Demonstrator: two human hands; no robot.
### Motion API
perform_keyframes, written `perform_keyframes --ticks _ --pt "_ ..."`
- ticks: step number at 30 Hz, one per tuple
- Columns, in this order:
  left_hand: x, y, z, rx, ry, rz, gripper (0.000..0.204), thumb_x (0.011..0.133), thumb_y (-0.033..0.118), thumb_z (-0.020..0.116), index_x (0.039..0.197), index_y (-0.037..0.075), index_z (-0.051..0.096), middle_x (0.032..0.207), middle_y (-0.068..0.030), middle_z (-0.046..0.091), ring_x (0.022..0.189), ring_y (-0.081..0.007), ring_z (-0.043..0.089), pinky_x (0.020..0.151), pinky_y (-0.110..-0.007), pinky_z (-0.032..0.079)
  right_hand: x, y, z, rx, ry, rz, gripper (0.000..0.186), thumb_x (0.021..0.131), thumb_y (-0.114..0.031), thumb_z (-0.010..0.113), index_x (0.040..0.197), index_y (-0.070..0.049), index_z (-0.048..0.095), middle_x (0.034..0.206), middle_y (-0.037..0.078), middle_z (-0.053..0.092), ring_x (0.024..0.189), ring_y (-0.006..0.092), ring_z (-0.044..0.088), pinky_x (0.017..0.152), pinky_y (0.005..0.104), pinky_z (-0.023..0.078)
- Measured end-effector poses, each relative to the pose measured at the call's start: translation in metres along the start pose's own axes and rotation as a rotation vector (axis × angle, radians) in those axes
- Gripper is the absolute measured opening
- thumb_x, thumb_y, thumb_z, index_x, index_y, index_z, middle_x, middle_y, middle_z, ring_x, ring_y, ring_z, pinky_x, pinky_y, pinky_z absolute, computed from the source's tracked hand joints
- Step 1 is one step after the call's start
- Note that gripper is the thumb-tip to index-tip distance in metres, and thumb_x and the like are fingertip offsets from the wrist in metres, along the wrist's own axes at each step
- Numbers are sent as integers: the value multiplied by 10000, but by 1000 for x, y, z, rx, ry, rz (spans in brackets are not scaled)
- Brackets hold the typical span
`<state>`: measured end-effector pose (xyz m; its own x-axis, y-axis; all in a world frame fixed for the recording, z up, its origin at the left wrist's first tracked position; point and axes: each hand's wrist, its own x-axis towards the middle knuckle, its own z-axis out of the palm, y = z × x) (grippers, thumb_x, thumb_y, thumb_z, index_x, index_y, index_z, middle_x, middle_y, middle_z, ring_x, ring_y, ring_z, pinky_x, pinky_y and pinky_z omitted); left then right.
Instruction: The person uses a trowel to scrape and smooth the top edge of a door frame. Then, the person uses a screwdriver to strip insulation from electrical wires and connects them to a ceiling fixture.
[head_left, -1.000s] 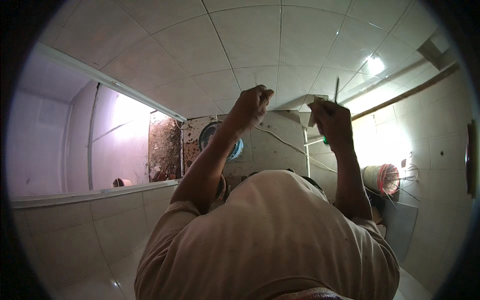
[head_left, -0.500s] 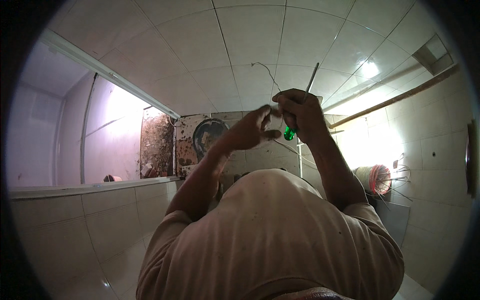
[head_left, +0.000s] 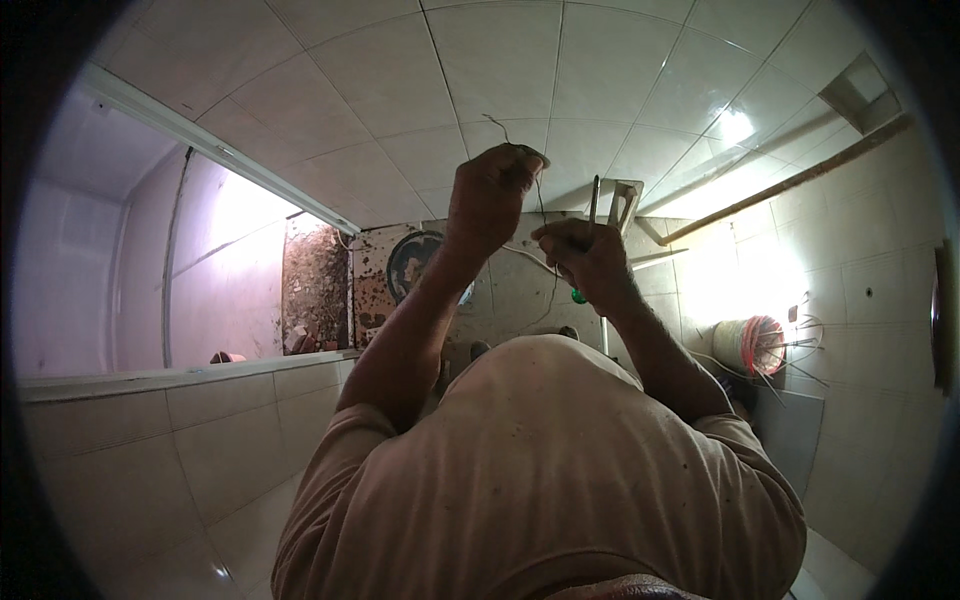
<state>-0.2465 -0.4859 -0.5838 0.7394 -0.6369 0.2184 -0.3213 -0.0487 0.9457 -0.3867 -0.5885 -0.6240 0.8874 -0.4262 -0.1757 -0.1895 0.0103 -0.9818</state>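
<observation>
In the upper middle, my left hand (head_left: 490,200) is raised in front of the tiled wall, its fingers closed on a thin wire (head_left: 541,200). A short crooked end of the wire sticks up beyond those fingers. From there the wire runs down to my right hand (head_left: 588,262), which is lower and farther right, and a loose tail hangs below. My right fingers pinch the wire while a screwdriver (head_left: 596,200) stays in the same hand. Its metal shaft points up, and a bit of the green handle shows under the palm.
A round dark tub (head_left: 403,268) sits on the stained floor beyond my left forearm. At the right, a long brown pole (head_left: 790,190) slants along the wall near a square recess (head_left: 862,92). A bundle of coiled strands (head_left: 748,345) lies below it. A pale ledge (head_left: 190,380) runs along the left.
My left hand has moved up and turned, now gripping the wire. My right hand has come down with the screwdriver, and the wire now stretches between both hands.
</observation>
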Motion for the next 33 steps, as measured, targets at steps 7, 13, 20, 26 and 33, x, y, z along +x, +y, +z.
perform_keyframes --ticks 7,13,20,26,33 --pt "0 -27 7 -395 -130 -209 402 997 411 573 1080 38 697 700 25 483 626 -73 452 608 -296 452 6 -11 -9 257 164 9 154 925 -129 675 992 6 703 711 24 636 486 73 524 433 224 386" --pt "-32 -50 21 -210 -484 -192 238 972 276 615 1028 55 687 760 -7 560 678 -124 514 627 -287 442 35 -29 -40 338 255 -96 212 915 -179 712 996 17 695 750 47 644 514 72 521 439 219 365" --pt "-23 -44 22 -352 -369 -216 138 944 174 645 901 45 621 734 1 531 624 -123 502 604 -291 447 41 -54 -45 201 168 -124 294 957 -243 661 1057 30 700 822 61 692 494 66 500 438 217 359" --pt "11 -22 -10 -990 -149 -213 90 958 122 643 921 67 582 800 11 510 653 -105 457 588 -282 409 29 6 -35 -182 -1 -151 192 955 -183 652 1028 -35 750 786 41 715 526 48 515 487 219 439" --pt "8 -9 -15 -779 -124 -177 206 949 222 682 1018 41 610 751 15 489 605 -86 444 606 -267 430 17 13 -27 -73 -51 -254 194 924 -164 686 1026 0 710 788 52 730 537 37 516 474 215 422"
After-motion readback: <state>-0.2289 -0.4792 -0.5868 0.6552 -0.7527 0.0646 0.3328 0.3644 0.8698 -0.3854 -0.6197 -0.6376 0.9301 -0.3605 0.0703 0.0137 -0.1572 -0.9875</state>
